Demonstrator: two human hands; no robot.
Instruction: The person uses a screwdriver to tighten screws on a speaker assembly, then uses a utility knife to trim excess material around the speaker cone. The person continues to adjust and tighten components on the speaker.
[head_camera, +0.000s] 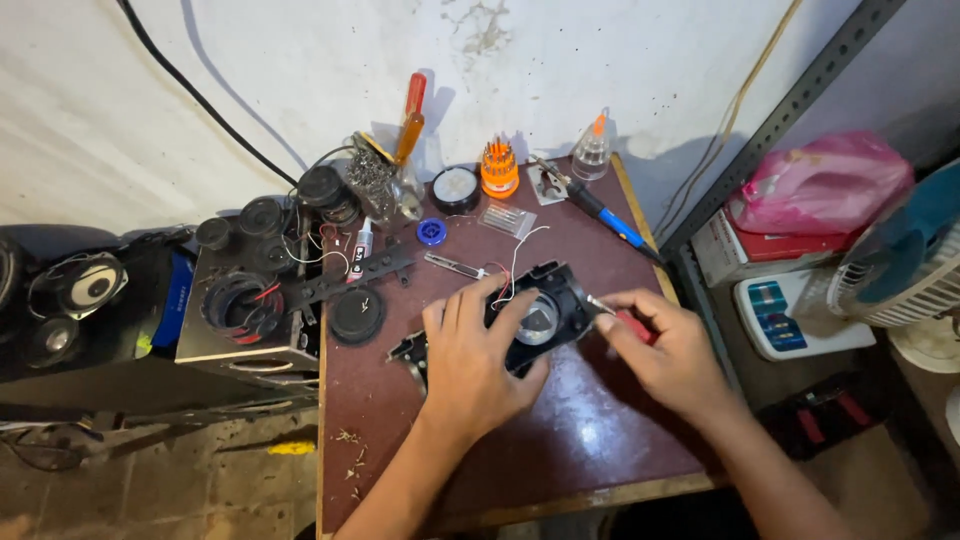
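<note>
On a small dark red worktable (560, 440) pushed against a white wall, a person works on a black plastic speaker housing (545, 310) that lies near the middle of the tabletop. The left hand (470, 360) is spread over the housing's left part, fingers closed around it to pin it down. The right hand (665, 345) is pinched around a small red-handled screwdriver (625, 320), whose metal tip touches the housing's right edge.

The housing looks partly taken apart or not yet put together: it lies open, a round silver-grey speaker cone shows in its centre, and thin red and white wires (510, 270) trail loose from its upper edge across the table. Whether a screw is going in or coming out, I cannot tell. So the work seems to be at a middle stage, with the shell open and wiring exposed.

Other things stand at the back of the table: an orange rack of screwdriver bits (499, 168), a clear squeeze bottle with an orange tip (592, 150), a blue-handled soldering iron (605, 215), a round tin (456, 187), a small blue cap (431, 231) and an orange-handled screwdriver (410, 120). To the left, loose black speaker drivers (300, 200) sit on a dark box. To the right, a metal shelf holds a pink plastic bag (820, 185).
</note>
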